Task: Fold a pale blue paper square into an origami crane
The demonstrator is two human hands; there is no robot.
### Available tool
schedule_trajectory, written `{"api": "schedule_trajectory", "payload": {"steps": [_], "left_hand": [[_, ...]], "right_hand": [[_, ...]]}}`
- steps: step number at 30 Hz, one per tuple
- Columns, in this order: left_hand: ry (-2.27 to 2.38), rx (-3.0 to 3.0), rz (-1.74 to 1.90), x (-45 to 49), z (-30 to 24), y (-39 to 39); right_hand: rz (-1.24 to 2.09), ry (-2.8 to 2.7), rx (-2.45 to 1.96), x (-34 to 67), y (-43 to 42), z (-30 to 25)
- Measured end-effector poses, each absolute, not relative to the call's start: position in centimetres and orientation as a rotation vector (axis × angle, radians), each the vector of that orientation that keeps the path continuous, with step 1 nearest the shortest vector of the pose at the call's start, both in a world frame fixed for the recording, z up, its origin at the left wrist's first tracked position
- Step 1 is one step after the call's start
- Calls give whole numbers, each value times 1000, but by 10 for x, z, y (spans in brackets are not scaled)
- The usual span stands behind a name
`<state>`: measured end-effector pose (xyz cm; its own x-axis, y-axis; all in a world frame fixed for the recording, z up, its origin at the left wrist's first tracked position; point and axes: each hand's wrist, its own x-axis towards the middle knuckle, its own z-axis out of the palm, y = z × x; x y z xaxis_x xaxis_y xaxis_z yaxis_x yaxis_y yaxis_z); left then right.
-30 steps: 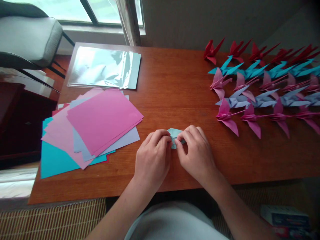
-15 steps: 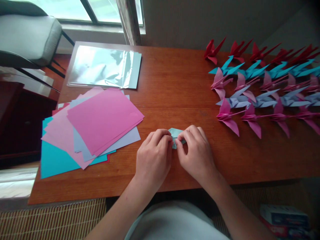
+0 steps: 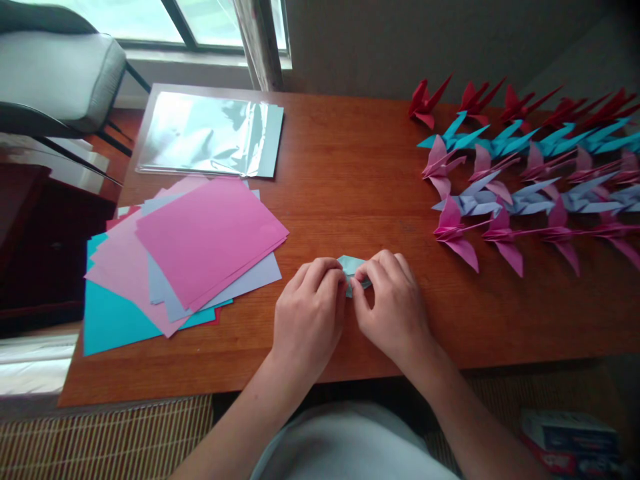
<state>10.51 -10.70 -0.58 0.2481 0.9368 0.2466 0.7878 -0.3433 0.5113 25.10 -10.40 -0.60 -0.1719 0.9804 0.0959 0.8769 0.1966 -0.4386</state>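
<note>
Between my two hands is a small piece of folded pale green paper (image 3: 352, 264), close to the table's front edge. My left hand (image 3: 311, 300) is closed with its fingertips pinching the paper's left side. On the other side, my right hand (image 3: 391, 293) pinches the right part between thumb and index finger. The fingers cover much of the paper, so its full shape is hidden. To the left lies a fanned pile of coloured paper sheets (image 3: 215, 240), pink on top, with lilac, light pink, turquoise and red below.
Rows of folded paper cranes (image 3: 453, 233) in red, turquoise, pink, lilac and magenta stand at the right of the wooden table (image 3: 340, 173). A clear plastic packet of pale green sheets (image 3: 210, 137) lies at the back left. Beyond it is a chair (image 3: 55, 73).
Both hands keep their grip on the folded paper, with barely any motion. The view has shifted very slightly.
</note>
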Motion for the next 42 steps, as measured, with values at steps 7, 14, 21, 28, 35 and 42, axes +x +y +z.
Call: {"api": "schedule_trajectory", "payload": {"steps": [7,14,21,28,35,42], "left_hand": [[1621,2254,739,106,-7,-108],[1632,2265,710,107,-9,-109],[1632,2283,710,107,-8,-109],[1636,2291,697,107,-9,-109],[1607,2328,656,105,-7,-111],[1506,2291,696,96,-9,-109]], "right_hand": [[379,-2123,-1711,252,-106,-9],[408,-2140,-1649,257,-106,-11],[391,-2106,-1614,259,-107,-16],[396,-2071,-1583,263,-107,-18],[379,-2069,-1595,262,-107,-19],[402,-2062,-1581,262,-107,-18]]}}
